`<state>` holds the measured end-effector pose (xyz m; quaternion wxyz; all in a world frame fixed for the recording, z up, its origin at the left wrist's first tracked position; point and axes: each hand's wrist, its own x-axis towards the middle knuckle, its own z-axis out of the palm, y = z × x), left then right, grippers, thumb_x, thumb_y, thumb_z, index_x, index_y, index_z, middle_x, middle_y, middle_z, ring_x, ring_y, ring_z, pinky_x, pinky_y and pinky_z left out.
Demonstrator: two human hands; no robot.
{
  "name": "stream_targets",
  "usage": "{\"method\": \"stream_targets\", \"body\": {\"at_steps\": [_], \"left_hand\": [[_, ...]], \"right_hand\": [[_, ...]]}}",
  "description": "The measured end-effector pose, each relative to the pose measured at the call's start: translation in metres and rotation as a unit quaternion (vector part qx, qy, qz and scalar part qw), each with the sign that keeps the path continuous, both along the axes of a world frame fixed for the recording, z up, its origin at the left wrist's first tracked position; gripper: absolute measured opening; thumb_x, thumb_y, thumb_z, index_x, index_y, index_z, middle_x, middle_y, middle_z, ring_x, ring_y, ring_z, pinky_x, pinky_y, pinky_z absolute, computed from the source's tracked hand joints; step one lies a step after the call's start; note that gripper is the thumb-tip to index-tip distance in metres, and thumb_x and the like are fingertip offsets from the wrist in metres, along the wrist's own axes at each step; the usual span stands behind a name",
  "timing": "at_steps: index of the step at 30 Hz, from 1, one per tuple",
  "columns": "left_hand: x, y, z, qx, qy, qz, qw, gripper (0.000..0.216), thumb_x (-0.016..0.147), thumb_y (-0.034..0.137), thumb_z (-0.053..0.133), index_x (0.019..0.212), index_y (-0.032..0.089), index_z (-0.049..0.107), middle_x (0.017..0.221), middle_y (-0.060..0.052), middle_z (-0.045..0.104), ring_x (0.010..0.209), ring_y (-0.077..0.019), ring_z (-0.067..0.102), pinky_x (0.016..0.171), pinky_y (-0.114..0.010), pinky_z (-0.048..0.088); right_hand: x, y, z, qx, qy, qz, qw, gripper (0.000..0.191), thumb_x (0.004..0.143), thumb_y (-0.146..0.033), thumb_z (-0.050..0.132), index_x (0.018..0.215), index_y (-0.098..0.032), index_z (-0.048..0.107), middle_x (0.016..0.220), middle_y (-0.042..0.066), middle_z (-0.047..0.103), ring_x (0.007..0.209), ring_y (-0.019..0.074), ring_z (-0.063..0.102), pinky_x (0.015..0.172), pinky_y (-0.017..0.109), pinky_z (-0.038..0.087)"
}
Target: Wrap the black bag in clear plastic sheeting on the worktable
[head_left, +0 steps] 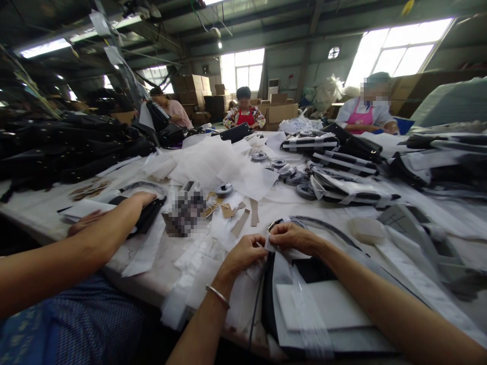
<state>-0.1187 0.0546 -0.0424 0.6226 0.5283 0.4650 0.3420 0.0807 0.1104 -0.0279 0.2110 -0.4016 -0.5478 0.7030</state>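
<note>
My left hand (243, 254), a metal bangle on its wrist, and my right hand (293, 237) meet at the table's near edge. Both are closed in a pinch on a small piece of white wrapping paper (268, 245) at the top of a black bag (309, 269). The bag lies flat in front of me, partly covered with white paper and clear film. Its dark strap (330, 229) curves away to the right beyond my right hand.
A co-worker's forearm (76, 248) reaches in from the left, hand on a black piece (149, 214). White paper sheets (213, 162), tape rolls (223, 189), brown tags (240, 222) and wrapped black bags (342, 162) cover the table. Three people work at the far side.
</note>
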Motion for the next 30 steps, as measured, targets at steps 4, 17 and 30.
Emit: {"method": "stream_targets", "body": {"at_steps": [4, 17, 30], "left_hand": [[-0.001, 0.002, -0.003, 0.01, -0.005, -0.005, 1.0, 0.019, 0.064, 0.027, 0.069, 0.077, 0.014, 0.066, 0.06, 0.003, 0.057, 0.049, -0.0066, 0.044, 0.046, -0.019, 0.029], [-0.002, 0.003, -0.002, 0.003, -0.018, 0.007, 1.0, 0.026, 0.067, 0.032, 0.067, 0.087, 0.016, 0.067, 0.07, 0.0, 0.066, 0.056, -0.0102, 0.056, 0.052, -0.019, 0.039], [0.005, 0.006, -0.011, 0.081, 0.004, 0.003, 0.997, 0.014, 0.074, 0.028, 0.066, 0.078, 0.015, 0.07, 0.065, 0.002, 0.063, 0.06, -0.0126, 0.053, 0.059, -0.023, 0.039]], "right_hand": [[-0.001, -0.002, -0.001, 0.001, 0.008, -0.003, 1.0, 0.049, 0.055, -0.051, 0.09, 0.072, -0.014, 0.065, 0.061, -0.004, 0.058, 0.054, 0.0074, 0.046, 0.053, 0.022, 0.03], [-0.004, -0.001, 0.002, 0.004, -0.011, 0.008, 1.0, 0.051, 0.054, -0.054, 0.09, 0.068, -0.015, 0.061, 0.057, -0.006, 0.052, 0.052, 0.0066, 0.04, 0.051, 0.023, 0.025], [-0.003, -0.001, -0.002, -0.019, 0.024, 0.004, 1.0, 0.051, 0.056, -0.051, 0.091, 0.071, -0.015, 0.059, 0.058, -0.006, 0.052, 0.051, 0.0053, 0.037, 0.05, 0.023, 0.021]]}}
